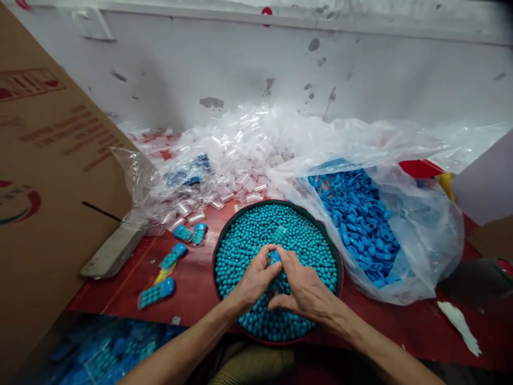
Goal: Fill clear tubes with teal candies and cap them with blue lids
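Observation:
My left hand and my right hand meet above a round dark-rimmed tray full of small teal beads. At their fingertips is a small blue cap, partly hidden by the fingers. A clear plastic case with teal beads showing in it juts out just beyond; it appears joined to the cap. The left fingers and thumb pinch at the cap. My right index finger presses on its other side, while the right thumb is held lower and apart.
Several bead-filled cases with blue caps lie left of the tray. Clear empty cases are heaped behind it. To the right, a plastic bag holds blue caps. A large cardboard box stands at left; a grey block lies beside it.

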A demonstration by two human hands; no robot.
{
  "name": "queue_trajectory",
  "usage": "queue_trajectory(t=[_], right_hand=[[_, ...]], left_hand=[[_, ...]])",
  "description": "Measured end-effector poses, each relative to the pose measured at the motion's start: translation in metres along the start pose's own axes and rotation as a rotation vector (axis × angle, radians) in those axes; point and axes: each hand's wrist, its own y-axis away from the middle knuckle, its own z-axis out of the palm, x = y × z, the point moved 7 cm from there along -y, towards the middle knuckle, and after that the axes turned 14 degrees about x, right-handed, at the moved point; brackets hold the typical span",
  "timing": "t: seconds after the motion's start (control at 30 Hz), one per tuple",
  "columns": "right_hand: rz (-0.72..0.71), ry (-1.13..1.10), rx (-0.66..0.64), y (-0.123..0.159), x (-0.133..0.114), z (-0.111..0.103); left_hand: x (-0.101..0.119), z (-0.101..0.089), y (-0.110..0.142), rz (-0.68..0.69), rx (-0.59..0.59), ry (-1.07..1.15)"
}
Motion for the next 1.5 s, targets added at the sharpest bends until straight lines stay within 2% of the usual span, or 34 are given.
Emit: queue_trajectory(t=[0.17,0.27,0.4,0.57,0.7,0.8,0.87,0.93,1.0,1.03,1.07,1.1,1.13,1.17,1.23,1.27,1.33,1.4,1.5], right_hand=[[0.037,-0.016,0.197,0.0,0.003,0.002],[0.005,-0.07,0.231,0.002,0.003,0.009],[-0.005,-0.07,0.249,0.006,0.008,0.016],[0.065,-0.054,0.217,0.009,0.01,0.029],[0.104,-0.034,0.064,0.001,0.002,0.033],[0.066,-0.023,-0.047,-0.009,0.003,0.026],[0.114,0.048,-0.018,-0.019,0.018,0.016],[0.204,0.158,0.029,-0.031,0.042,0.008],[0.285,0.26,0.042,-0.044,0.066,0.007],[0.315,0.294,0.036,-0.05,0.076,0.008],[0.337,0.311,0.024,-0.056,0.085,0.011],[0.346,0.307,0.012,-0.062,0.091,0.015],[0.344,0.29,-0.002,-0.067,0.095,0.02],[0.335,0.266,-0.015,-0.071,0.098,0.025],[0.305,0.214,-0.033,-0.076,0.099,0.033],[0.29,0.191,-0.035,-0.076,0.098,0.035],[0.262,0.143,-0.022,-0.075,0.096,0.036],[0.237,0.085,0.004,-0.071,0.093,0.033],[0.237,-0.003,0.061,-0.061,0.088,0.027]], left_hand=[[0.0,0.0,0.001,0.032,0.038,-0.009],[-0.003,-0.002,0.001,0.044,0.122,-0.042],[-0.01,-0.002,0.002,0.054,0.178,-0.082],[-0.006,-0.007,-0.001,0.204,0.252,-0.236],[-0.003,-0.017,-0.008,0.157,0.216,-0.276],[0.005,-0.049,-0.006,0.117,0.222,-0.225],[0.01,-0.088,0.001,0.087,0.293,-0.245],[0.018,-0.136,0.009,0.091,0.453,-0.371],[0.029,-0.181,0.016,0.122,0.682,-0.635],[0.037,-0.198,0.02,0.147,0.836,-0.81],[0.046,-0.206,0.023,0.202,0.958,-0.951],[0.053,-0.204,0.022,0.268,1.03,-1.038],[0.057,-0.195,0.019,0.331,1.041,-1.063],[0.057,-0.18,0.012,0.387,0.988,-1.035],[0.048,-0.138,-0.009,0.43,0.754,-0.882],[0.041,-0.115,-0.022,0.421,0.619,-0.815],[0.025,-0.075,-0.046,0.378,0.435,-0.782],[0.014,-0.046,-0.067,0.38,0.298,-0.78],[0.001,-0.015,-0.082,0.388,0.076,-0.696]])
